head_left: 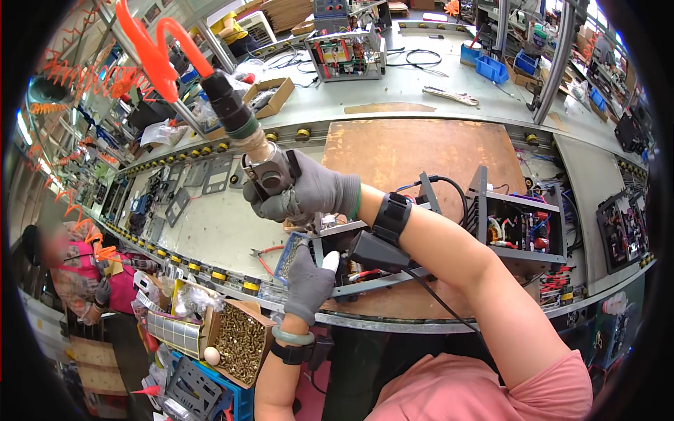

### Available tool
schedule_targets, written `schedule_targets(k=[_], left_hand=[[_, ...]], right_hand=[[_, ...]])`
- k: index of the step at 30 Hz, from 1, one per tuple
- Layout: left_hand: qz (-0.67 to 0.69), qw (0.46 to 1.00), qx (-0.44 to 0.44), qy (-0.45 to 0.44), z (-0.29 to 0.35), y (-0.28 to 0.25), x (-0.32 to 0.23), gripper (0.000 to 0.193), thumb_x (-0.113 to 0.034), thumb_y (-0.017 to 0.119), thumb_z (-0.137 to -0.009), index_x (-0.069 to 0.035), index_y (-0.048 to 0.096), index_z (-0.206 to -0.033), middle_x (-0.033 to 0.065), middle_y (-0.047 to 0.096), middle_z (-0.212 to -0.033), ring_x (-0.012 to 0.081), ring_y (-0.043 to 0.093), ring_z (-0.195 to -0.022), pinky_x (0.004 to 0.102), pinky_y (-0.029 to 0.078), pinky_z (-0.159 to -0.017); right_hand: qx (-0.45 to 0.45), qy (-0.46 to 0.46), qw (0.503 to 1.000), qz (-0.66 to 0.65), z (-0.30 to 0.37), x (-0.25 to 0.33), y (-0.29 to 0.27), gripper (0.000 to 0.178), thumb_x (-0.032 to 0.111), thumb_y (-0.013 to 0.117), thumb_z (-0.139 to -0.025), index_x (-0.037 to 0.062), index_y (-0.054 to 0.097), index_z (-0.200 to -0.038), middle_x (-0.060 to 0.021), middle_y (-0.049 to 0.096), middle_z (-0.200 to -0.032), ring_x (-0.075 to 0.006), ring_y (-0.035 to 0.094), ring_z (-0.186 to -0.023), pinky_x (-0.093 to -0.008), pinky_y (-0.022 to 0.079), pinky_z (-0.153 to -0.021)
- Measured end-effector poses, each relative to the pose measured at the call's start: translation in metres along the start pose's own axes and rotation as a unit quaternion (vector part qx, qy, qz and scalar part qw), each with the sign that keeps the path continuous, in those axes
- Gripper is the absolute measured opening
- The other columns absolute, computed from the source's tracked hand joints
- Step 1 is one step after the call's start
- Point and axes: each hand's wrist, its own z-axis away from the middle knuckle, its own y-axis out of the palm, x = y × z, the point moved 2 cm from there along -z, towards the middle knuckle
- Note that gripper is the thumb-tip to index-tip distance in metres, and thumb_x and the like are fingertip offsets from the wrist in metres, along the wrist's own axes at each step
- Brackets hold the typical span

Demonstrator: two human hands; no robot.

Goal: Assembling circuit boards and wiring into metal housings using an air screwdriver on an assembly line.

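My right hand (309, 189), in a grey glove, is closed round the metal body of an air screwdriver (267, 168). A black coupling joins the tool to a thick red air hose (151, 52). Below it, my left hand (309, 281), also gloved, has its thumb apart from its fingers, with a white covering on the thumb. Its fingers reach over the edge of a small blue tray of screws (286, 261), beside an open metal chassis (365, 282). My right hand and forearm partly hide the chassis. I see nothing held in the left hand.
Red-handled pliers (265, 258) lie left of the tray. A second open chassis (523, 228) with wiring stands to the right on the wooden board (421, 151). A carton of screws (242, 344) sits at lower left. Another person (91, 274) works at far left.
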Motion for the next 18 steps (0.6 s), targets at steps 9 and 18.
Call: schedule_targets(k=[9, 18], left_hand=[[0.001, 0.999, 0.029, -0.031, 0.005, -0.007, -0.023, 0.062, -0.018, 0.077, -0.077, 0.007, 0.052, -0.128, 0.0209, 0.064, -0.114, 0.0328, 0.064, -0.102, 0.0385, 0.050, -0.091], [-0.046, 0.998, -0.027, -0.012, 0.010, -0.004, -0.018, 0.053, -0.023, 0.073, -0.081, 0.002, 0.055, -0.124, 0.0202, 0.067, -0.105, 0.0331, 0.066, -0.098, 0.0403, 0.050, -0.090]], right_hand=[[-0.128, -0.047, 0.976, 0.172, 0.000, -0.006, 0.027, 0.030, 0.018, 0.075, -0.073, 0.0028, 0.061, -0.095, -0.0053, 0.064, -0.074, -0.0122, 0.060, -0.067, -0.0300, 0.052, -0.065], [-0.145, -0.036, 0.969, 0.196, 0.010, 0.003, 0.028, 0.026, 0.014, 0.078, -0.079, 0.0043, 0.059, -0.093, 0.0032, 0.059, -0.080, -0.0041, 0.051, -0.074, -0.0260, 0.049, -0.067]])
